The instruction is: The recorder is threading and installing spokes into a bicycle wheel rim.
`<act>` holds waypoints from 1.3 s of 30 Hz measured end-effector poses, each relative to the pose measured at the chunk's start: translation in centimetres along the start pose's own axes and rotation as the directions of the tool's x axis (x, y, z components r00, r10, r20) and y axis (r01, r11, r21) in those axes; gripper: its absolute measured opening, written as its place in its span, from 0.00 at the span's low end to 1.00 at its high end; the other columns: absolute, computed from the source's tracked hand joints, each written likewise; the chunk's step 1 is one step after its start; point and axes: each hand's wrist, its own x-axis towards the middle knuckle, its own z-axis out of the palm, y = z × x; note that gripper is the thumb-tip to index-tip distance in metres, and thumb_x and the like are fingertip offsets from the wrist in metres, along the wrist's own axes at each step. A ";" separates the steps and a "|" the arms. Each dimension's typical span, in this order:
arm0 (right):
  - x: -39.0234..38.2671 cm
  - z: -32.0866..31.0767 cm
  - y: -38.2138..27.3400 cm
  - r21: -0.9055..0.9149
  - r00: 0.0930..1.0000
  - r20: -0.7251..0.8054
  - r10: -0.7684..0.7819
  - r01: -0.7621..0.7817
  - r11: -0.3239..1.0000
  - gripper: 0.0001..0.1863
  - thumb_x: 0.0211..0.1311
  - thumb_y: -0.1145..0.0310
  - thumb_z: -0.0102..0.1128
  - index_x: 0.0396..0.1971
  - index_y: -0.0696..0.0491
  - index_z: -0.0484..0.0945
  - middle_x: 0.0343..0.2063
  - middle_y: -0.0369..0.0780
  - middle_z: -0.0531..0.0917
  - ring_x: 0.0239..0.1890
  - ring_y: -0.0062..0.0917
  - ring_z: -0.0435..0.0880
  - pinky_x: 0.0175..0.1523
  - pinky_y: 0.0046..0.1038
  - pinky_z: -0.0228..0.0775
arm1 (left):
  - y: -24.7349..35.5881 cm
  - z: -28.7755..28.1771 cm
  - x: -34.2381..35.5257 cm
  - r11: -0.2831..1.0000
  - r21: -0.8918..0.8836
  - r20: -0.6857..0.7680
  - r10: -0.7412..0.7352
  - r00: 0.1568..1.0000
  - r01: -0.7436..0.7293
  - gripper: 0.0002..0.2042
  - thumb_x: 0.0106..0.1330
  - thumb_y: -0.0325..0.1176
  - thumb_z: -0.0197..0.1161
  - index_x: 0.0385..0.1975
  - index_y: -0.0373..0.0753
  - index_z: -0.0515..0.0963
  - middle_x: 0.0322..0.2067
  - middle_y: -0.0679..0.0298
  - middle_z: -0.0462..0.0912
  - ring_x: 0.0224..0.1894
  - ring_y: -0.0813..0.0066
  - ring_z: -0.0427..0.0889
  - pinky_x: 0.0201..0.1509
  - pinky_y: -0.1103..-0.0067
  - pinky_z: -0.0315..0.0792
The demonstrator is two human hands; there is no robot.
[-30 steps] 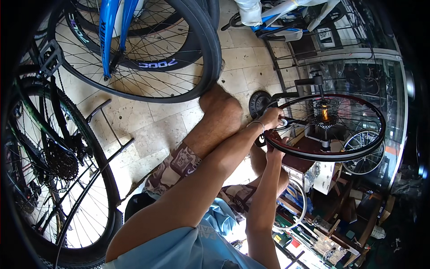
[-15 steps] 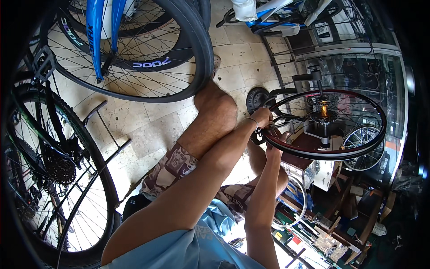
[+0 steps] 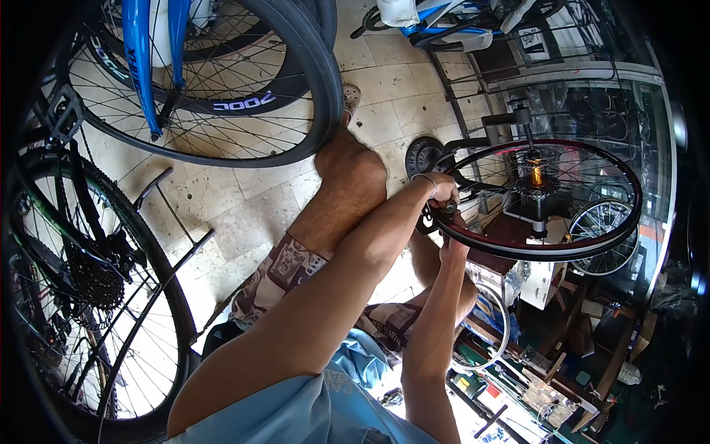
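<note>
A bicycle wheel [image 3: 584,254] with a dark red and black rim lies nearly flat in a black truing stand [image 3: 538,228]. At its middle are a gold hub [image 3: 535,172] and a dark cassette [image 3: 538,189]. My left hand [image 3: 444,191] is closed at the rim's near left edge, around a small dark metal piece too small to name. Just below, my right hand [image 3: 454,240] is closed against the same stretch of rim; the rim partly hides its fingers. Both hands are close together.
Bicycle wheels [image 3: 325,96] with a blue fork [image 3: 139,66] stand at upper left. Another bicycle's rear wheel [image 3: 159,296] fills the left side. A round black base [image 3: 425,157] sits on the tiled floor. Glass cabinets [image 3: 629,111] line the right; cluttered tools [image 3: 547,399] lie lower right.
My left hand has shifted slightly right along the rim, turning at the wrist. My right hand has moved a little down, its fingers now more bent. The wheel's near left edge looks slightly shifted.
</note>
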 end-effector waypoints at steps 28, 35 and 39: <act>-0.1 1.8 0.3 0.002 0.991 -0.133 -0.029 0.030 1.000 0.09 0.57 0.66 0.44 0.29 0.51 0.74 0.21 0.32 0.74 0.21 0.10 0.66 0.25 0.08 0.50 | 1.8 4.3 0.1 0.972 0.199 -0.476 -0.019 0.879 0.128 0.07 0.44 0.26 0.55 0.19 0.28 0.76 0.18 0.51 0.77 0.20 0.54 0.77 0.23 0.68 0.69; -0.1 1.1 0.4 0.060 0.985 -0.168 0.038 -0.028 0.998 0.10 0.61 0.63 0.44 0.30 0.51 0.74 0.21 0.31 0.74 0.21 0.10 0.66 0.25 0.09 0.50 | 0.9 3.5 -0.7 0.981 0.171 -0.455 0.000 0.891 0.087 0.06 0.45 0.26 0.56 0.18 0.29 0.76 0.16 0.54 0.77 0.17 0.58 0.75 0.21 0.72 0.69; 0.2 1.3 -0.1 0.115 0.981 -0.177 0.082 -0.062 0.991 0.11 0.63 0.61 0.44 0.31 0.50 0.74 0.21 0.31 0.74 0.21 0.11 0.66 0.24 0.10 0.50 | -1.5 3.3 -1.5 0.890 -0.448 -0.378 -0.103 0.920 -0.084 0.04 0.47 0.25 0.57 0.16 0.32 0.76 0.15 0.58 0.77 0.15 0.66 0.72 0.20 0.77 0.67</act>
